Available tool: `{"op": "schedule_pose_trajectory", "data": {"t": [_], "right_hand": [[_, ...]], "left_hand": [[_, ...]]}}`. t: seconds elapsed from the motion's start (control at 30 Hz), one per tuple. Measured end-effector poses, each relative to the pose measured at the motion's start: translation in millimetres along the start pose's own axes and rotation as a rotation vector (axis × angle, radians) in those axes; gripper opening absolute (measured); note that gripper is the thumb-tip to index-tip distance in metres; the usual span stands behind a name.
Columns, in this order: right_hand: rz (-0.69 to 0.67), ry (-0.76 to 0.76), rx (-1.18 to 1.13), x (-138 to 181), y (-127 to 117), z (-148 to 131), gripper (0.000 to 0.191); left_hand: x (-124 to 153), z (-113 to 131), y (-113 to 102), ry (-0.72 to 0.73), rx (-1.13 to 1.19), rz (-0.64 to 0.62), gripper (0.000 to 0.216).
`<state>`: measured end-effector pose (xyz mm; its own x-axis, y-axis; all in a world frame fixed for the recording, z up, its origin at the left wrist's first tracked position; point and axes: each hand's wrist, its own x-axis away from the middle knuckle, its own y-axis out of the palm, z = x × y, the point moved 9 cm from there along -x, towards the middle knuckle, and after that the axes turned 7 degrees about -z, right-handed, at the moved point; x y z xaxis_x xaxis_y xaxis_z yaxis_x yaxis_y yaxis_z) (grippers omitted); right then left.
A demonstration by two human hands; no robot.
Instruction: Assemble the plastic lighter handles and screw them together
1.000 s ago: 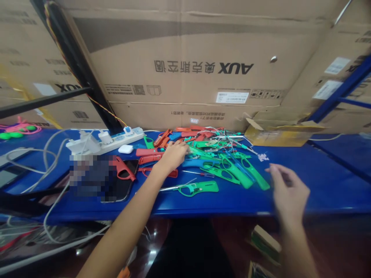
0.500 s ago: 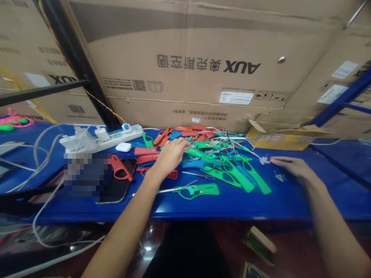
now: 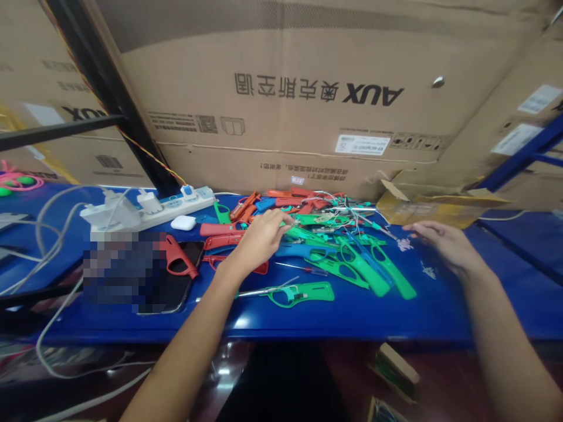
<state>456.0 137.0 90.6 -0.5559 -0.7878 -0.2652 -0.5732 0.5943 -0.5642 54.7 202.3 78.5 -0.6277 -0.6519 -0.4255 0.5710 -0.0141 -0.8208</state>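
My left hand [image 3: 265, 235] is over the left part of a heap of lighter parts, thumb and fingertips pinched together. Whatever is in that pinch is too small to make out. Green casing halves [image 3: 349, 258] lie to its right, and red casing pieces [image 3: 224, 239] to its left. My right hand [image 3: 444, 246] hovers just right of a pile of tiny pale pieces [image 3: 403, 243], its fingers drawn together; I cannot see what they hold. A second small scatter of pale bits [image 3: 428, 271] lies below it. In front rests an opened green lighter [image 3: 314, 292] with a metal tube.
A screwdriver [image 3: 314, 271] lies amid the parts. At left are a power strip [image 3: 171, 206] with plugs, a white earphone case [image 3: 183, 223], and a phone [image 3: 176, 296] under a red casing. An open carton [image 3: 433, 210] stands behind the right hand; large boxes [image 3: 285, 123] form the back.
My right hand has drawn up slightly from the pale pile, its fingers closing from a stretched pose. My left hand stays pinched over the heap. The view has shifted slightly.
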Motion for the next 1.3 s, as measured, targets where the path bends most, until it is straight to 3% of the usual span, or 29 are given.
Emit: {"op": "schedule_pose_trajectory", "data": {"t": [0.1,0.33,0.47,0.57,0.77,0.97,1.13,1.3], "right_hand": [[-0.311,-0.041,-0.168,-0.8,43.7,-27.5,0.039],[-0.730,-0.270,-0.364,22.2,147.3,-129.0,0.042],[-0.897,-0.345,-0.416,54.9,186.5,-149.6,0.039],[-0.922,-0.367,-0.539,73.5,190.5,-147.4,0.037],[-0.829,-0.310,-0.661,82.2,180.9,-138.0,0.028],[-0.803,-0.280,-0.695,84.1,183.0,-135.7,0.023],[-0.845,-0.250,-0.690,86.6,183.1,-136.0,0.023],[-0.925,-0.236,-0.625,93.6,185.0,-138.3,0.027]], "left_hand": [[0.7,3.1,1.4,0.002,0.050,-0.007,0.011],[1.8,11.0,-3.0,-0.014,0.113,-0.007,0.006],[2.1,15.2,-3.6,-0.005,0.158,-0.018,0.009],[3.3,15.7,-0.7,-0.005,0.202,-0.045,0.014],[5.0,20.3,7.0,0.022,0.239,-0.109,0.014],[4.8,13.8,3.0,0.012,0.293,-0.028,0.012],[4.3,12.0,-11.9,0.029,0.168,0.120,0.030],[3.7,25.1,-18.5,0.157,0.073,0.180,0.014]]}}
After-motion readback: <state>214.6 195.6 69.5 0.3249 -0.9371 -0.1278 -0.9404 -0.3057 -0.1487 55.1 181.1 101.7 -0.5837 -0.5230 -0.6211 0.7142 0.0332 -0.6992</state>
